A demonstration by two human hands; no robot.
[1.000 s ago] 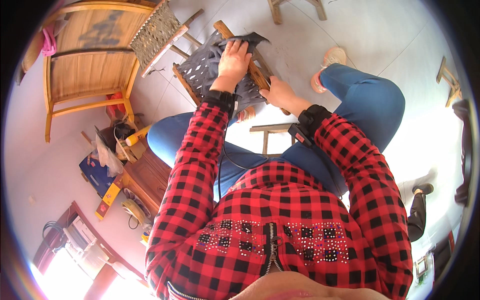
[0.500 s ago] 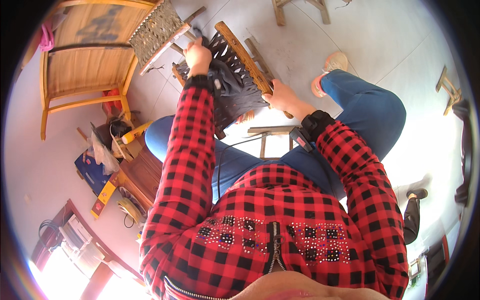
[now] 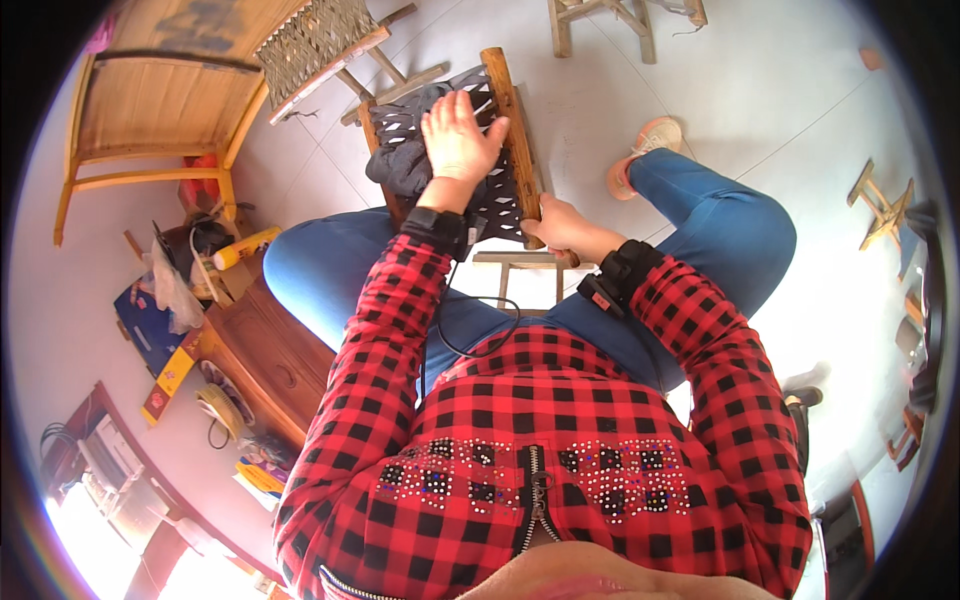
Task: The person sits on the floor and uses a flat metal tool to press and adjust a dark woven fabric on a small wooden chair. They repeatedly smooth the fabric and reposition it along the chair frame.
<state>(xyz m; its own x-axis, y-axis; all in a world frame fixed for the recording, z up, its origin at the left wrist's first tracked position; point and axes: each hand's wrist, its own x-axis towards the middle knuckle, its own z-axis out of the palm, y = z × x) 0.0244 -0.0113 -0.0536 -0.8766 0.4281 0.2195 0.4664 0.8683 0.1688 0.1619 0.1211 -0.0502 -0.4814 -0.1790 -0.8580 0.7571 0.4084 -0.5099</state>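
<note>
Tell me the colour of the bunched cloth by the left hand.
Dark grey, nearly black; the cloth shows best in the head view.

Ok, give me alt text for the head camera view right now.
Seen from above, a left hand is spread over dark cloth bunched on the woven seat of a wooden stool, which the right hand grips. A second woven stool is at upper left.

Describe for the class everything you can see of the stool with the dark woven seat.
The stool has stout orange-brown rails that look wooden, and a seat of dark strips woven with open gaps. It is ahead of the person, seat facing the camera. Bunched dark cloth lies over the seat's left part. The left hand is spread over the seat, its contact hidden; the right hand grips the near end of the right rail.
</note>
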